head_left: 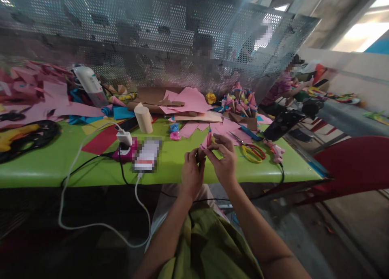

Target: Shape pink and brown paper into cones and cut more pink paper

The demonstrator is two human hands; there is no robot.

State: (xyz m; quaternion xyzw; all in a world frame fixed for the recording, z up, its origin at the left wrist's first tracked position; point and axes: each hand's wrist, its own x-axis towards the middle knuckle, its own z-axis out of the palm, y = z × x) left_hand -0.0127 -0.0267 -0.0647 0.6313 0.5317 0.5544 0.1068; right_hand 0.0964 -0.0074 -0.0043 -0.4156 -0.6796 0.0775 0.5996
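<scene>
My left hand (192, 171) is closed around the lower, brownish end of a small pink and red cone-shaped craft piece (206, 143), held just above the green table. From the right, the thumb and fingertips of my right hand (224, 159) pinch the piece's pink side. Fingers cover much of it, so its full shape is hidden. Scissors (254, 153) with yellow and red handles lie right of my right hand. Pink sheets (226, 129) lie beyond both hands. A small blue and pink item (174, 131) sits farther left.
A phone (147, 155) on a white cable lies left, beside a magenta power socket (126, 150) and a beige roll (143, 118). A glue gun (277, 152) rests at the right. Several similar cones (240, 103) stand behind. A perforated metal panel (170, 40) borders the back.
</scene>
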